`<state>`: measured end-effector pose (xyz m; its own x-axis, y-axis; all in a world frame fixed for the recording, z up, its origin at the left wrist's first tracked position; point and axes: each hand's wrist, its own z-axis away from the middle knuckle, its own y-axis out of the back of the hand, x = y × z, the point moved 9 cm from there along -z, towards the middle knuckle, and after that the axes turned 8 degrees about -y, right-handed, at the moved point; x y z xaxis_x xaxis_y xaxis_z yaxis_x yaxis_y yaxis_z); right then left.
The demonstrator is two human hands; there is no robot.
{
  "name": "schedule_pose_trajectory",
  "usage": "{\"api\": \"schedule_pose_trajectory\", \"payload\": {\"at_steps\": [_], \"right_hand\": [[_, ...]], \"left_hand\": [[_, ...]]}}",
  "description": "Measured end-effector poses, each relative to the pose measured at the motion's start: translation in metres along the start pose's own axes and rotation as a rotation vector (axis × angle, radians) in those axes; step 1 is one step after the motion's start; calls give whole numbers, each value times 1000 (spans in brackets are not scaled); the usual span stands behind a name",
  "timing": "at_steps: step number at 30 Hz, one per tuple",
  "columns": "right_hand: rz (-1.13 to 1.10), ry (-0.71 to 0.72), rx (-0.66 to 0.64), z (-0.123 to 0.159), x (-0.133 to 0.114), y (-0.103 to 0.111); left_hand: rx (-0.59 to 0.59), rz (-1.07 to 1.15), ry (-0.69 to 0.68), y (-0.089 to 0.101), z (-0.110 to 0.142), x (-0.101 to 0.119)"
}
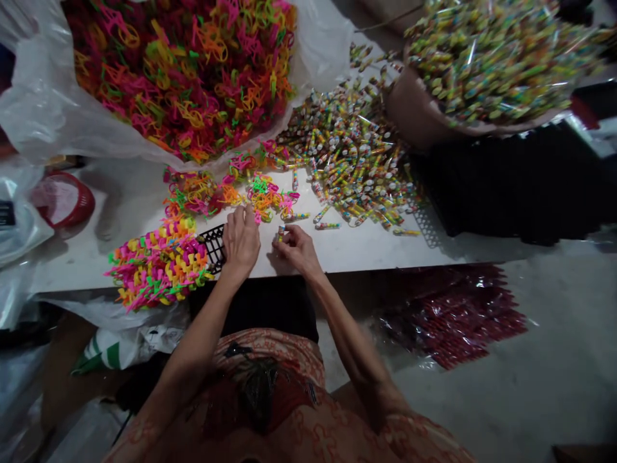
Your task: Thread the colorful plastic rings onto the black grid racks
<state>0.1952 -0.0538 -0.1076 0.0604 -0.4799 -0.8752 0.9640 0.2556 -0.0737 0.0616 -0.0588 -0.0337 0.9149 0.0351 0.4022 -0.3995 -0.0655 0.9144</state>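
Observation:
My right hand (297, 249) pinches a small tube in a colourful wrapper (281, 234), holding it upright just above the white table (347, 251). My left hand (242, 241) reaches forward, back up, its fingers stretched out at the edge of a loose heap of neon plastic pieces (263, 193); its fingertips are partly hidden. Beside its wrist is a black grid rack (214, 244). Rows of pink, yellow, orange and green plastic pieces (161, 263) cover the rack's left part. Several similar tubes (328, 226) lie singly near my right hand.
A large plastic bag (318, 45) full of neon pieces stands at the back left. Behind my right hand spreads a big pile of wrapped tubes (357, 154). A heaped tub (409, 109), black sheets (520, 180) and a red basket (84, 199) stand around. Dark red packets (453, 321) lie lower right.

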Motion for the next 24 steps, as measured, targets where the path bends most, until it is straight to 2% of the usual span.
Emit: {"api": "schedule_pose_trajectory", "payload": {"at_steps": [3, 7, 10, 13, 15, 20, 24], "right_hand": [[51, 40, -7, 3, -4, 6], [68, 71, 6, 10, -8, 13], [-7, 40, 46, 15, -6, 19], [-85, -17, 56, 21, -2, 22], [-128, -32, 39, 25, -3, 21], [-276, -51, -46, 29, -11, 13], [-339, -76, -147, 28, -18, 1]], "left_hand": [[-64, -23, 120, -21, -11, -12], [3, 103, 130, -22, -10, -14], [89, 394, 177, -25, 3, -14], [146, 971, 379, -41, 22, -22], [124, 1265, 501, -53, 32, -21], [53, 1467, 576, -50, 41, -15], [52, 1617, 679, -48, 45, -14]]}}
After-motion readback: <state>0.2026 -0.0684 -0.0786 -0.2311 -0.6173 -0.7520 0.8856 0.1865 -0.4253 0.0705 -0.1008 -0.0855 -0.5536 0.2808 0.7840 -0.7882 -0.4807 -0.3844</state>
